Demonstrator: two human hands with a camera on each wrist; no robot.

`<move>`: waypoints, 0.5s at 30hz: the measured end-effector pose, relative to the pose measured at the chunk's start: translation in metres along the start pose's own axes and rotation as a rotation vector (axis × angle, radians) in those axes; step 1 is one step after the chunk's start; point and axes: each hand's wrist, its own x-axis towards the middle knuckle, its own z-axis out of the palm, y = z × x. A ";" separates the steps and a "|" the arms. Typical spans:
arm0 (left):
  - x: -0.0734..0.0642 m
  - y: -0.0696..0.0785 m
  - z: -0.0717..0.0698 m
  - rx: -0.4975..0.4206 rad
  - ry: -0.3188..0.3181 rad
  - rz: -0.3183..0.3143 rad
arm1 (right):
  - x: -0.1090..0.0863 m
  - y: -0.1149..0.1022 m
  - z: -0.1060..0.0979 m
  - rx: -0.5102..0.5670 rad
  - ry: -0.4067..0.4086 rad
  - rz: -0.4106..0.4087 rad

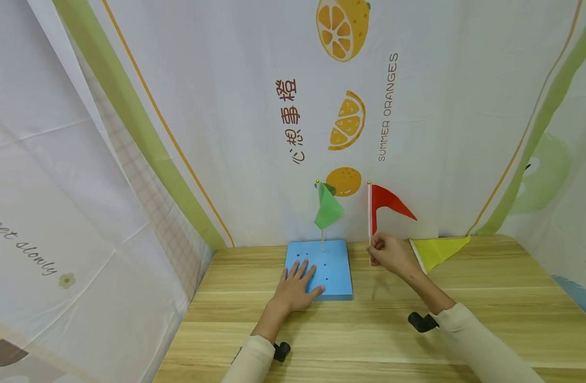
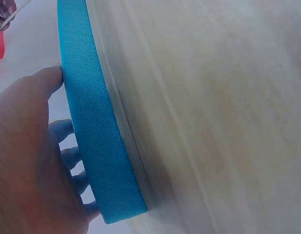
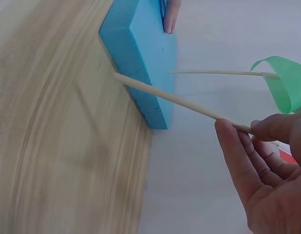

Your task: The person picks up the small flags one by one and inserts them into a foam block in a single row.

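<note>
A blue foam block [image 1: 338, 276] with several small holes in its top lies on the table. My left hand [image 1: 295, 290] rests on its left side, fingers spread over the top. Upright in the block's far part stands a green flag [image 1: 328, 207] on a thin stick. To the right of the block, my right hand [image 1: 392, 254] pinches the wooden stick [image 3: 175, 99] of a red flag [image 1: 388, 201] between thumb and fingers. The stick's lower end is in the air, apart from the block. Just beyond that hand, a yellow flag [image 1: 438, 251] lies at the table's back.
The wooden table [image 1: 369, 340] meets a white curtain [image 1: 245, 133] printed with oranges at its back edge. More printed cloth [image 1: 58, 186] hangs on the left. Black wrist cameras sit at the left sleeve [image 1: 282, 351] and right sleeve [image 1: 421, 322].
</note>
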 end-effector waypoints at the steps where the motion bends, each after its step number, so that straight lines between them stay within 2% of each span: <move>1: 0.000 0.000 0.000 0.003 -0.003 -0.001 | 0.000 -0.001 0.000 -0.001 0.000 -0.001; 15: 0.000 0.000 0.000 -0.001 -0.009 -0.010 | 0.005 -0.013 -0.001 -0.007 0.002 -0.036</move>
